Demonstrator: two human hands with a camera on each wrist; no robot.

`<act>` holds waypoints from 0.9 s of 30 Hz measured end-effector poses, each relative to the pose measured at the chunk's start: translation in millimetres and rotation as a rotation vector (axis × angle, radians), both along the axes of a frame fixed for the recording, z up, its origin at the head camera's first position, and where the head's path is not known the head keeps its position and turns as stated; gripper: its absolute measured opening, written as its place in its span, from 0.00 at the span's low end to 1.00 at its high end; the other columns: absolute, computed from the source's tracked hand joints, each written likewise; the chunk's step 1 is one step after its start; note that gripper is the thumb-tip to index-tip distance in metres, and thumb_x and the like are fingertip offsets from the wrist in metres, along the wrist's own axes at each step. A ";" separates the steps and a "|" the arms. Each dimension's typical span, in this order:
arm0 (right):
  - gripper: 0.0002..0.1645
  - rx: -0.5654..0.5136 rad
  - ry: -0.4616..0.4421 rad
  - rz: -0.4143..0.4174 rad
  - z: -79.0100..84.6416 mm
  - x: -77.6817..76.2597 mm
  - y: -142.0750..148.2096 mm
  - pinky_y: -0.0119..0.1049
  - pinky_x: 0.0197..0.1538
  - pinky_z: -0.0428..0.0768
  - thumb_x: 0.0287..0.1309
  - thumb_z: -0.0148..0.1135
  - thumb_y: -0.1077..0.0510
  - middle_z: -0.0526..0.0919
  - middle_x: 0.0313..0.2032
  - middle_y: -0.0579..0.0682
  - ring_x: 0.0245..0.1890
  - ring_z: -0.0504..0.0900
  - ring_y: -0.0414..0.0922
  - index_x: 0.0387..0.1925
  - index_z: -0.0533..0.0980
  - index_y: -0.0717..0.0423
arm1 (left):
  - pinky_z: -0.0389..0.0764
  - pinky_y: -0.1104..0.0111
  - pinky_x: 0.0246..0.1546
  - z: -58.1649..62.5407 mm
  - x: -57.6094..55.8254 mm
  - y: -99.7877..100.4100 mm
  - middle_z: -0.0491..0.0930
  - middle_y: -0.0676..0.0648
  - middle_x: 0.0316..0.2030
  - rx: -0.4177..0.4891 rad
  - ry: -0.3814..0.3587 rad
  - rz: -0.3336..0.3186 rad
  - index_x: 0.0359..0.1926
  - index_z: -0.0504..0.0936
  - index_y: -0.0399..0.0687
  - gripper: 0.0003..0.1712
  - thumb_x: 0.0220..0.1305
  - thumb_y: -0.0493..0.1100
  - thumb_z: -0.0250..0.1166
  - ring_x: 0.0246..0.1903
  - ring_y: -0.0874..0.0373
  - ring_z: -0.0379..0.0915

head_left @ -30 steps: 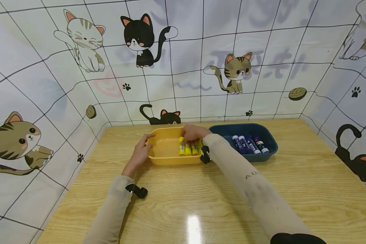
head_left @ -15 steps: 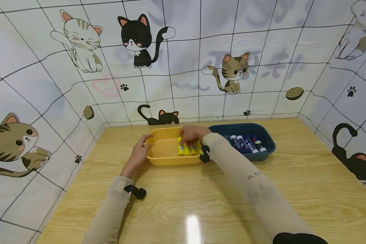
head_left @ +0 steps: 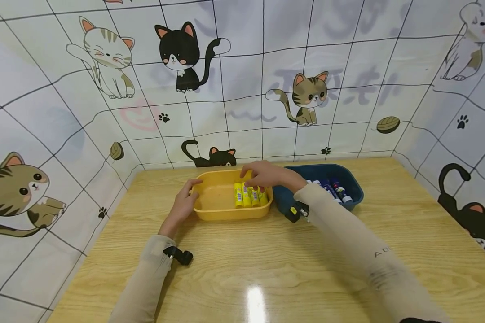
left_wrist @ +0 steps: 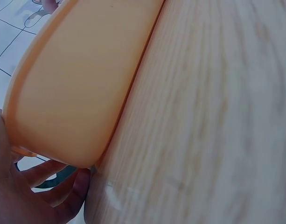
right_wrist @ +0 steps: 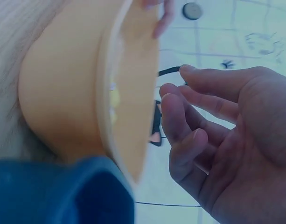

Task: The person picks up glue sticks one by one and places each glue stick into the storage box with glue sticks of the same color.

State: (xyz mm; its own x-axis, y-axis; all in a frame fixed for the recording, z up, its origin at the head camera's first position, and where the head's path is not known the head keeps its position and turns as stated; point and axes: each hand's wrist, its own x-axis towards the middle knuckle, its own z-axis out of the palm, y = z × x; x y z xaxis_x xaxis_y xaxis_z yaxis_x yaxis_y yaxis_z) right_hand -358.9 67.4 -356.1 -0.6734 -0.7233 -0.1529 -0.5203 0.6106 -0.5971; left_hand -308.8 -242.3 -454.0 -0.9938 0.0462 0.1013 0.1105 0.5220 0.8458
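Observation:
My left hand grips the left end of a yellow plastic basin. In the left wrist view its thumb side is at the rim and the curled fingers are at the basin's end. Several yellow glue sticks lie side by side in the basin's right half. Over their upper ends hovers my right hand, with loosely bent fingers. Nothing is held between the thumb and fingers of that right hand in the right wrist view, where it is raised beside the basin's rim.
A dark blue basin stands right beside the yellow one, partly hidden by my right forearm. Several dark blue glue sticks with white parts lie in it. Both basins are on a wooden table, near a cat-patterned wall covering behind.
My right hand has lifted from the yellow glue sticks and its wrist has shifted right, so more of the sticks shows. The left hand keeps its place on the basin.

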 end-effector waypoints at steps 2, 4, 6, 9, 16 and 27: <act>0.22 -0.030 0.030 0.005 2.9 8.5 10.2 0.47 0.38 0.86 0.74 0.59 0.56 0.88 0.38 0.64 0.29 0.87 0.60 0.65 0.74 0.57 | 0.64 0.41 0.73 -0.3 0.0 0.0 0.60 0.39 0.78 0.001 0.003 0.003 0.73 0.69 0.48 0.26 0.77 0.38 0.46 0.78 0.37 0.52; 0.21 -0.058 0.047 0.009 5.6 19.4 20.5 0.45 0.35 0.85 0.74 0.59 0.56 0.88 0.36 0.62 0.28 0.86 0.58 0.64 0.75 0.55 | 0.63 0.41 0.73 -0.5 -0.1 -0.4 0.60 0.39 0.78 -0.002 0.007 0.003 0.72 0.69 0.47 0.26 0.77 0.37 0.46 0.78 0.37 0.52; 0.20 -0.090 0.058 0.013 6.1 30.8 30.9 0.42 0.33 0.84 0.74 0.59 0.56 0.88 0.35 0.59 0.26 0.85 0.55 0.63 0.75 0.55 | 0.63 0.41 0.73 -0.3 0.0 -0.6 0.61 0.39 0.77 -0.002 0.011 0.006 0.72 0.69 0.47 0.26 0.77 0.37 0.46 0.77 0.37 0.53; 0.19 -0.119 0.096 0.028 4.1 48.1 45.5 0.37 0.32 0.83 0.74 0.59 0.57 0.87 0.31 0.52 0.23 0.84 0.53 0.62 0.75 0.56 | 0.64 0.41 0.73 0.5 0.6 -1.3 0.61 0.39 0.77 0.000 0.011 0.007 0.72 0.69 0.47 0.26 0.77 0.37 0.46 0.76 0.37 0.54; 0.15 -0.134 0.119 0.011 -10.7 80.7 76.7 0.34 0.30 0.80 0.71 0.63 0.55 0.83 0.27 0.49 0.19 0.81 0.46 0.56 0.79 0.53 | 0.70 0.43 0.68 2.7 2.4 -1.0 0.62 0.38 0.77 0.012 0.001 0.004 0.72 0.69 0.47 0.26 0.77 0.37 0.46 0.76 0.37 0.56; 0.04 -0.213 0.076 -0.004 -35.4 99.8 118.8 0.31 0.25 0.75 0.74 0.59 0.58 0.80 0.22 0.49 0.18 0.73 0.36 0.39 0.78 0.47 | 0.70 0.43 0.68 2.3 1.4 -1.0 0.60 0.37 0.77 0.000 -0.011 -0.019 0.74 0.68 0.47 0.27 0.77 0.37 0.46 0.77 0.37 0.55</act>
State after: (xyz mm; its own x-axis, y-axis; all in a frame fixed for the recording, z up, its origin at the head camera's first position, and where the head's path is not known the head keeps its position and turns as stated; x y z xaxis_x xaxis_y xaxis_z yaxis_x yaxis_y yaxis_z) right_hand -259.1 186.2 -391.5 -0.6802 -0.7310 0.0545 -0.5663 0.4769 -0.6722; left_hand -307.4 -243.3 -451.6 -0.9938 0.0653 0.0903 0.1111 0.5197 0.8471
